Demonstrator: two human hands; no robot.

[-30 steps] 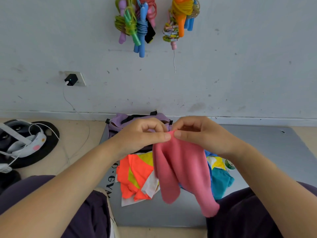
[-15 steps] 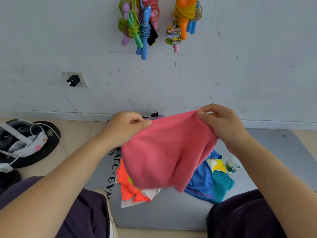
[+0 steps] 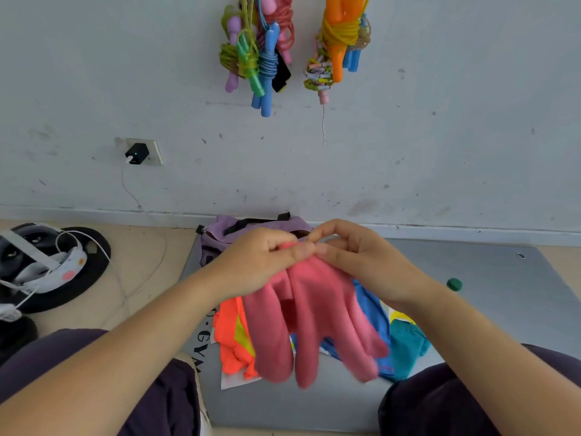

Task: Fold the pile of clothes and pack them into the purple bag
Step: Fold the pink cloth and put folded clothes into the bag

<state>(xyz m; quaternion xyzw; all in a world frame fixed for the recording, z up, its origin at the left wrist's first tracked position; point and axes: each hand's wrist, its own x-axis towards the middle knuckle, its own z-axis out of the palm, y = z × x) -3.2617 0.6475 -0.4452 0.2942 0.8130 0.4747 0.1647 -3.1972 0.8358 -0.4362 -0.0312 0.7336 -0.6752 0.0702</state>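
A pink garment [image 3: 311, 322] hangs in folds in front of me, pinched at its top edge by my left hand [image 3: 261, 262] and my right hand [image 3: 358, 259], whose fingertips meet. Behind the hands the purple bag [image 3: 226, 234] with black straps sits against the wall, partly hidden. Under the pink garment lies the pile on the grey mat: an orange and yellow piece [image 3: 232, 338] on the left, a blue piece [image 3: 374, 309] and a teal piece [image 3: 405, 344] on the right.
The grey gym mat [image 3: 490, 303] covers the floor to the right, with a green bottle cap [image 3: 454, 284] on it. A black disc with a white headset and cable [image 3: 47, 269] lies at the left. Jump ropes [image 3: 261, 55] hang on the wall. My dark-trousered knees flank the pile.
Half a second ago the pink garment was spread wide between my hands; now the hands have come together and the cloth hangs doubled in narrow folds.
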